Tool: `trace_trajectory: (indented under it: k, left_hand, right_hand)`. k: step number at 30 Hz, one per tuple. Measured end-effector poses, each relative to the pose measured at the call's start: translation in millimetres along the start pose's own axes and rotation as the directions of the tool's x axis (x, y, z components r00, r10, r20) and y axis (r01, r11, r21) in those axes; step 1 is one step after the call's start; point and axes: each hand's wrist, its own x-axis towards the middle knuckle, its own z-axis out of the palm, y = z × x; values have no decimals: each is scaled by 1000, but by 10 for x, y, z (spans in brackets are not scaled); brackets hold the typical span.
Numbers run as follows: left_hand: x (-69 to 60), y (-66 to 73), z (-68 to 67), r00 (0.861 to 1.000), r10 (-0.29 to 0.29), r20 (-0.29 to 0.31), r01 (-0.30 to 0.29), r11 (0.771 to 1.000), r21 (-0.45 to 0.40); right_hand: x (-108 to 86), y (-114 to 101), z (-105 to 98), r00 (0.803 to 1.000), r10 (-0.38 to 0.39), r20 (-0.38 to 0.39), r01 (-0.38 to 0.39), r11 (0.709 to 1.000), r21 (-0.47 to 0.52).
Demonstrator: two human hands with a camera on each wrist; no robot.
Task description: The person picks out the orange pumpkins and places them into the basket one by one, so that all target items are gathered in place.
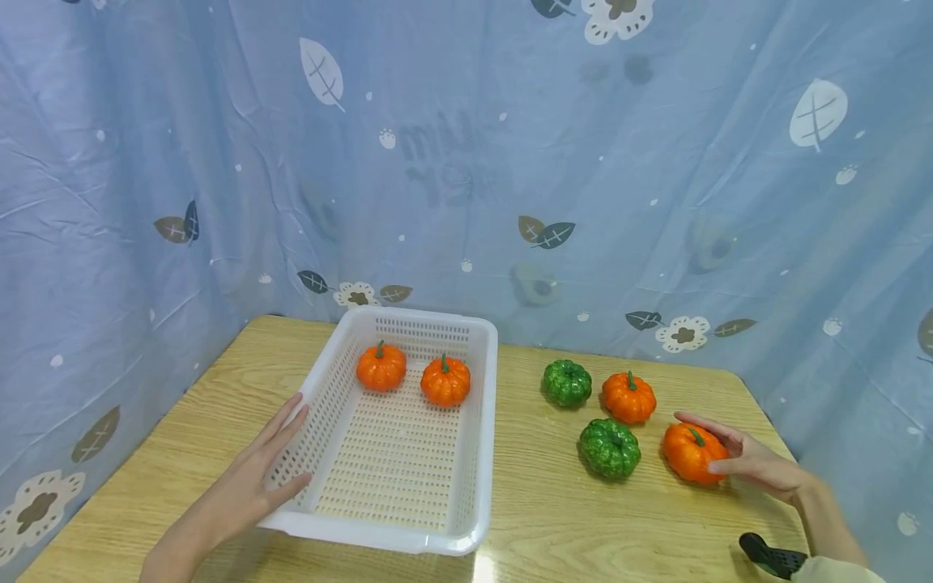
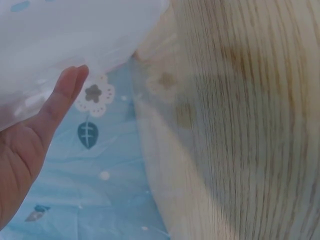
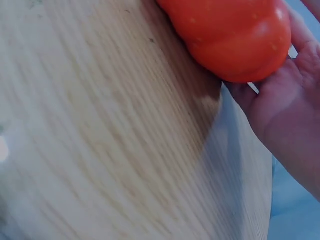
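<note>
"Head view: where are the edges, and what room is there?"

"Blue curtain point(image 1: 466, 121) hangs along the back and both sides of the table point(image 1: 598, 526). The basket point(image 1: 484, 437) sits left of centre, its far rim near the table's back edge. Wood runs between its right wall and the green pumpkins, widening toward the near side."

"How are the hands?"

"Left hand point(image 1: 248, 482): at the basket's left rim, fingers straight and spread, gripping nothing. Right hand point(image 1: 758, 461): near the table's right edge, thumb and fingers parted around the held pumpkin point(image 1: 688, 457), an orange one low at the wood."

"Other pumpkins?"

"Two orange pumpkins point(image 1: 381, 370) in the basket's far half, a loose orange pumpkin point(image 1: 628, 401) toward the table's far right corner, and two green pumpkins point(image 1: 610, 449) to its left."

"Materials?"

"Cloth printed with leaves and flowers, streaky-grained wood, white slotted plastic with rounded corners, then squat, glossy, ribbed pumpkins; the orange ones carry green stems point(image 1: 630, 379)."
</note>
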Motion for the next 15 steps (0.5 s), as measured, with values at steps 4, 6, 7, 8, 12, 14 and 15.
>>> trace_trajectory:
  k: [4,6,7,8,12,14,15]
  left_hand:
    - [0,-9,4,1000,2,-5,-2,1000,-1]
    - [-3,-10,6,1000,3,-4,-3,1000,-7]
    - [-3,-10,7,1000,3,-5,-3,1000,-8]
    - [-3,-9,7,1000,2,-4,-2,1000,-10]
    - [-1,-2,3,1000,-13,7,13,1000,-18]
    - [0,2,-2,1000,-22,13,22,1000,-21]
    - [1,5,-4,1000,-25,16,26,999,-24]
  right_hand:
    - [32,19,26,999,-3,-40,0,997,-71]
    - [46,26,29,1000,-14,-25,12,997,-72]
    - [52,28,29,1000,-15,-18,14,998,-66]
    - [57,28,31,1000,-14,-9,14,998,-54]
    - [72,14,56,1000,-11,27,11,1000,-6]
    - [77,-3,76,999,-20,43,19,1000,14]
    - [81,-16,88,999,-28,46,28,999,16]
